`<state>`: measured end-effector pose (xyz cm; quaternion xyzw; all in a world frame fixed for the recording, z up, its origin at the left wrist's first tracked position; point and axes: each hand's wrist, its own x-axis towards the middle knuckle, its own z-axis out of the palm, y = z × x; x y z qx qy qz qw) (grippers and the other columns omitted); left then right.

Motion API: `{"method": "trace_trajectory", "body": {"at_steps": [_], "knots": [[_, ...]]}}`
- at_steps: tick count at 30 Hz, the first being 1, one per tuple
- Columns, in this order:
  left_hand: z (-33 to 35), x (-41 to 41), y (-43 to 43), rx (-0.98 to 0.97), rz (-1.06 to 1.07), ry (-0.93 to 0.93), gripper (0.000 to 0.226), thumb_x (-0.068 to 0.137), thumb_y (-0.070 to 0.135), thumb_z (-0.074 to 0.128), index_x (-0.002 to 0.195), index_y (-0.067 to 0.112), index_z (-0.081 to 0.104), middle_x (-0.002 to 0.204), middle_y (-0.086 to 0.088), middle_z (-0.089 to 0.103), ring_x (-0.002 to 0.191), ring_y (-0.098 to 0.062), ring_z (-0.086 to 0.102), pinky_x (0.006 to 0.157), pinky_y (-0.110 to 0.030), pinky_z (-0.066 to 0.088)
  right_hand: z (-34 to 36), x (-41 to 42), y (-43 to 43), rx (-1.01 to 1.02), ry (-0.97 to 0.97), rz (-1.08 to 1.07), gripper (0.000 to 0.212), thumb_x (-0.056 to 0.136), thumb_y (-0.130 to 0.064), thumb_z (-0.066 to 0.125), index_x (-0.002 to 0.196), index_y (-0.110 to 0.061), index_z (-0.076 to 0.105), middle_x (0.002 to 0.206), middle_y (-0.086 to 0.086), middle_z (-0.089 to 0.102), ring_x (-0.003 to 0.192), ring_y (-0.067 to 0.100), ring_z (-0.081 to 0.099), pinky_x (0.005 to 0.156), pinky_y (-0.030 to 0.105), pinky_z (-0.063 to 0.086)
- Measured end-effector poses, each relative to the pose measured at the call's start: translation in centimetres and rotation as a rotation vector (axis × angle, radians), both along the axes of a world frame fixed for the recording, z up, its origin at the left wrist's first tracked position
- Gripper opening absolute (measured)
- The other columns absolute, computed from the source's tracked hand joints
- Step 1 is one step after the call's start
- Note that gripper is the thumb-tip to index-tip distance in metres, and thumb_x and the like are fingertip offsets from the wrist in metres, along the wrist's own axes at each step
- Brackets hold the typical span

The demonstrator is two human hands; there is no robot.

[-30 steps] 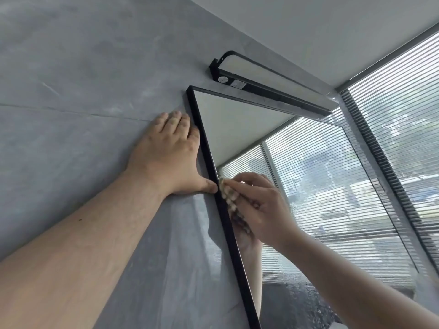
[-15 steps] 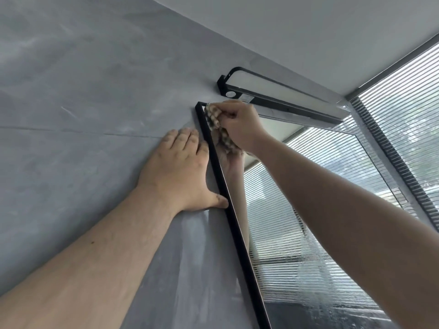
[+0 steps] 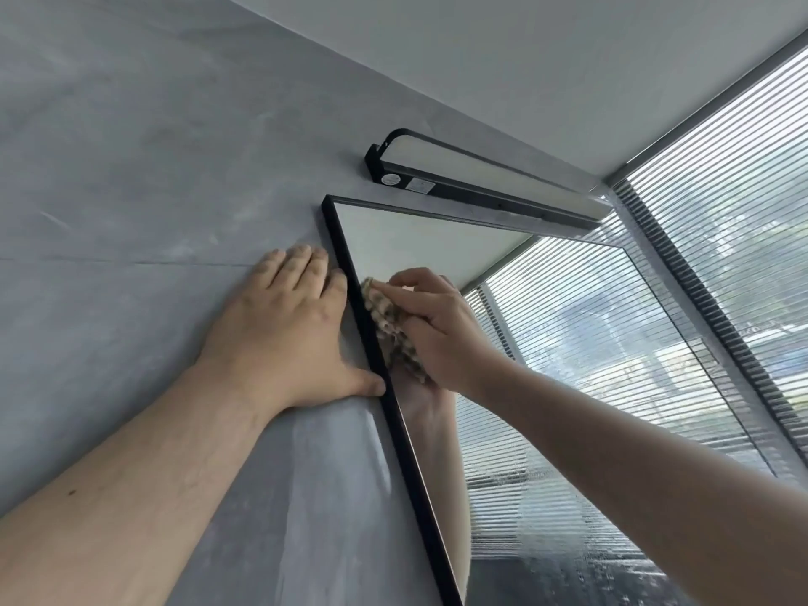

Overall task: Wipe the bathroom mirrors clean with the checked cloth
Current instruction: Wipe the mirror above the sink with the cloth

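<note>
A black-framed mirror (image 3: 568, 343) hangs on the grey wall and reflects window blinds. My right hand (image 3: 441, 330) grips the bunched brown checked cloth (image 3: 384, 312) and presses it against the glass by the mirror's left frame, a little below the top corner. Flat on the wall lies my left hand (image 3: 284, 334), fingers straight, thumb touching the frame's outer edge. The lower part of the cloth is hidden behind my right hand.
A black bar lamp (image 3: 481, 181) is fixed to the wall just above the mirror. A window with horizontal blinds (image 3: 743, 212) fills the right side. The lower mirror glass shows wet streaks (image 3: 568, 540).
My right hand with the cloth went from mid-frame up to the mirror's top left corner, then came back down along the left frame. My left hand stayed on the wall.
</note>
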<state>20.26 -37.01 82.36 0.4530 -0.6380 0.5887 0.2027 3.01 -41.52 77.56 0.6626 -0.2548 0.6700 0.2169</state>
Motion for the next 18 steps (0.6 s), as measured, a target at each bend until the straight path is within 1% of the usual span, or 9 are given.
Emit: {"method": "trace_trajectory", "body": {"at_steps": [2,3,5,6,8,11,14,16,18], "knots": [[0.0,0.1,0.0,0.007,0.008,0.001,0.134,0.057,0.101,0.027,0.158,0.017,0.004,0.166,-0.011,-0.005,0.153,-0.025,-0.008,0.124,-0.041,-0.005,1.8,-0.9,-0.8,-0.008,-0.097,-0.027,0.048,0.090,0.001,0.048,0.127,-0.023,0.068,0.119,-0.012,0.054,0.114,0.009,0.040,0.089,-0.005,0.016],[0.0,0.1,0.0,0.007,0.012,-0.001,0.134,0.056,0.102,0.025,0.158,0.017,0.003,0.166,-0.011,-0.005,0.153,-0.025,-0.008,0.124,-0.041,-0.005,2.8,-1.8,-1.4,0.003,-0.171,-0.031,0.046,0.091,0.001,0.049,0.126,-0.020,0.068,0.123,-0.009,0.056,0.116,0.011,0.041,0.093,0.000,0.021],[0.1,0.1,-0.1,0.005,0.013,-0.002,0.135,0.056,0.102,0.024,0.158,0.017,0.003,0.167,-0.011,-0.005,0.153,-0.024,-0.008,0.124,-0.041,-0.005,4.4,-4.2,-2.8,0.066,-0.322,-0.003,0.042,0.093,-0.001,0.048,0.125,-0.017,0.069,0.129,-0.003,0.056,0.122,0.018,0.044,0.105,0.020,0.029],[0.1,0.0,-0.1,0.005,0.013,-0.001,0.135,0.056,0.102,0.025,0.158,0.017,0.003,0.167,-0.011,-0.004,0.153,-0.024,-0.007,0.124,-0.041,-0.005,4.8,-5.5,-3.4,0.103,-0.382,0.011,0.041,0.093,-0.002,0.047,0.125,-0.016,0.069,0.129,-0.002,0.056,0.125,0.020,0.045,0.109,0.029,0.031],[0.0,0.0,-0.1,0.005,0.011,0.000,0.134,0.057,0.101,0.027,0.158,0.016,0.003,0.167,-0.011,-0.003,0.154,-0.024,-0.007,0.124,-0.041,-0.005,5.1,-7.4,-4.4,0.136,-0.467,0.032,0.040,0.091,-0.002,0.047,0.122,-0.014,0.070,0.124,-0.002,0.056,0.125,0.022,0.047,0.111,0.036,0.034],[0.0,0.0,-0.1,0.008,0.011,0.004,0.134,0.057,0.101,0.028,0.158,0.017,0.003,0.167,-0.010,-0.004,0.153,-0.024,-0.008,0.124,-0.041,-0.005,5.2,-8.2,-4.8,0.133,-0.485,0.075,0.037,0.090,-0.003,0.051,0.118,-0.016,0.072,0.118,-0.007,0.056,0.122,0.020,0.050,0.111,0.035,0.035],[0.1,0.0,0.0,0.018,0.010,0.006,0.134,0.058,0.101,0.029,0.158,0.017,0.002,0.167,-0.010,-0.004,0.153,-0.024,-0.008,0.124,-0.041,-0.006,4.7,-7.2,-4.5,0.090,-0.453,0.113,0.028,0.094,-0.016,0.056,0.116,-0.018,0.073,0.114,-0.012,0.057,0.116,0.015,0.052,0.109,0.037,0.038],[0.1,0.0,0.0,0.015,0.007,0.003,0.134,0.057,0.101,0.029,0.158,0.017,0.003,0.167,-0.010,-0.004,0.153,-0.024,-0.008,0.124,-0.041,-0.006,4.0,-6.2,-4.1,0.063,-0.403,0.100,0.026,0.097,-0.024,0.057,0.117,-0.020,0.073,0.110,-0.017,0.057,0.115,0.014,0.052,0.108,0.041,0.039],[0.1,0.0,0.0,0.015,0.006,0.005,0.134,0.057,0.101,0.029,0.158,0.017,0.003,0.167,-0.010,-0.004,0.153,-0.024,-0.008,0.124,-0.041,-0.005,3.0,-4.6,-3.3,0.014,-0.318,0.068,0.025,0.096,-0.024,0.060,0.118,-0.021,0.073,0.107,-0.021,0.057,0.114,0.016,0.053,0.107,0.042,0.040]]}}
